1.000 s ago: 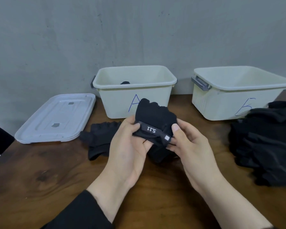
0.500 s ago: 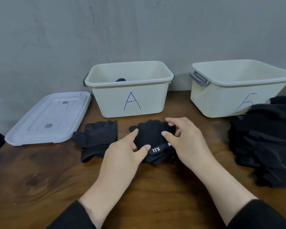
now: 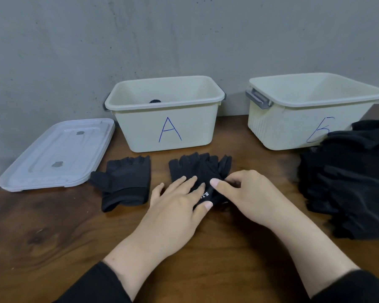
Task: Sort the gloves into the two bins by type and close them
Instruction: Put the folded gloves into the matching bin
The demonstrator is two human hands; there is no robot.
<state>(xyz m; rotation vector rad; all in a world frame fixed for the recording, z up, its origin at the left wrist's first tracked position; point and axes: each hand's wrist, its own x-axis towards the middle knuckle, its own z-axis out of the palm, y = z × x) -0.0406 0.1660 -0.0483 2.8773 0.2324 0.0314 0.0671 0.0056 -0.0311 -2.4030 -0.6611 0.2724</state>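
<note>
Head view: left hand (image 3: pixel 175 202) lies flat, fingers spread, on a black fingerless glove (image 3: pixel 197 169) on the counter (image 3: pixel 53 232) before bin A (image 3: pixel 169 127). Right hand (image 3: pixel 247 193) fingers curl, pinching its cuff

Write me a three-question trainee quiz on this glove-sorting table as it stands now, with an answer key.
1. True or false: the cream plastic bin marked A has its lid on.
2. Which hand lies flat, with straight fingers, on the black fingerless glove with white lettering: (a) the left hand, (b) the right hand?
3. Fill in: the pale flat plastic lid lies on the wooden table to the ___ of bin A.

Key: 1 false, both it and the cream plastic bin marked B stand open. 2 (a). 3 left.
</note>
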